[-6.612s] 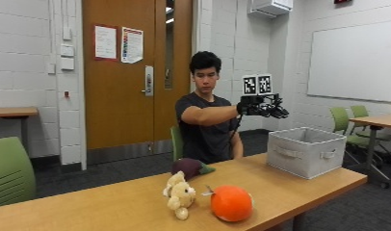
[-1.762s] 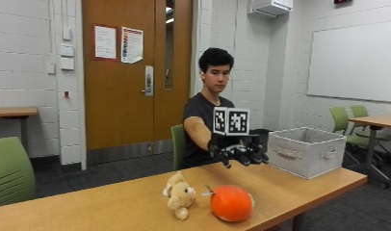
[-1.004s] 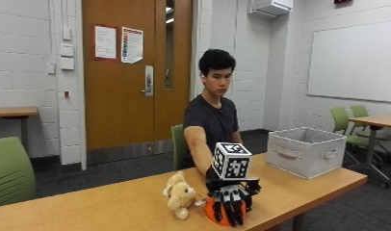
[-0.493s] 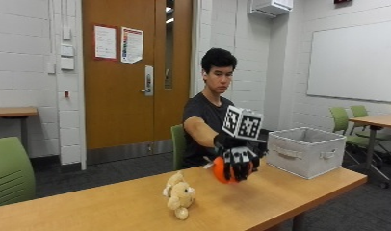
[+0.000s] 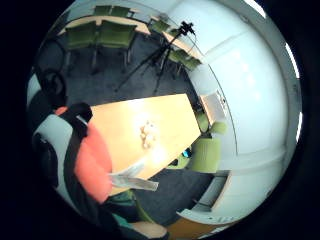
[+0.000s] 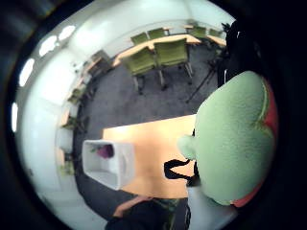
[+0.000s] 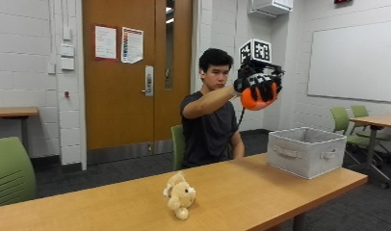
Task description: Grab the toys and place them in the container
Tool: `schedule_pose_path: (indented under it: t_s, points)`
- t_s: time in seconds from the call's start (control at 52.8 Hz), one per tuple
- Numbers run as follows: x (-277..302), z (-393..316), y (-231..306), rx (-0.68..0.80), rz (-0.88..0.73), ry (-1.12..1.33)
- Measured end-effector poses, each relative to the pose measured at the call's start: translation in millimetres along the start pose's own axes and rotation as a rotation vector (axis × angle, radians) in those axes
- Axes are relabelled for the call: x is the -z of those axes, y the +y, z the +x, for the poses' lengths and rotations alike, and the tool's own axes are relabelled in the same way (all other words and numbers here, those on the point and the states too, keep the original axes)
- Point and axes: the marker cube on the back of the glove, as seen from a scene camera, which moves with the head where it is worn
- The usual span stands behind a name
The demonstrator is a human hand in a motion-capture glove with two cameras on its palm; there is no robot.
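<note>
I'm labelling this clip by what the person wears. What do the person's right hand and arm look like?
The right hand wears a black glove with bulky, padded-looking fingers. The arm behind it is bare up to the short sleeve of a dark T-shirt. In the little finger side palm view, black straps and pale plastic show at the edge, which belong to the hand's gear.

No text can be read anywhere. Two papers (image 7: 119, 43) hang on the door (image 7: 135, 72), their print too small to make out.
</note>
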Motion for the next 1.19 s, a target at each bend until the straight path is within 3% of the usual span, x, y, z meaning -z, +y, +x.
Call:
schedule_pose_path:
  t_s: [0.17,0.379,0.682,0.796,0.909,1.004,1.08,1.156,1.193]
  points:
    - [73,-96,40,0.115,0.084,-0.099]
    - [110,-200,78,0.319,0.03,-0.268]
    - [79,-332,121,0.507,-0.025,-0.306]
    - [61,-339,116,0.704,-0.058,-0.435]
    - [21,-314,79,0.662,-0.107,-0.348]
    - [19,-340,100,0.582,-0.266,-0.31]
    - [28,-384,144,0.599,-0.333,-0.24]
    - [27,-373,152,0.779,-0.307,-0.262]
    - [27,-365,150,0.767,-0.295,-0.269]
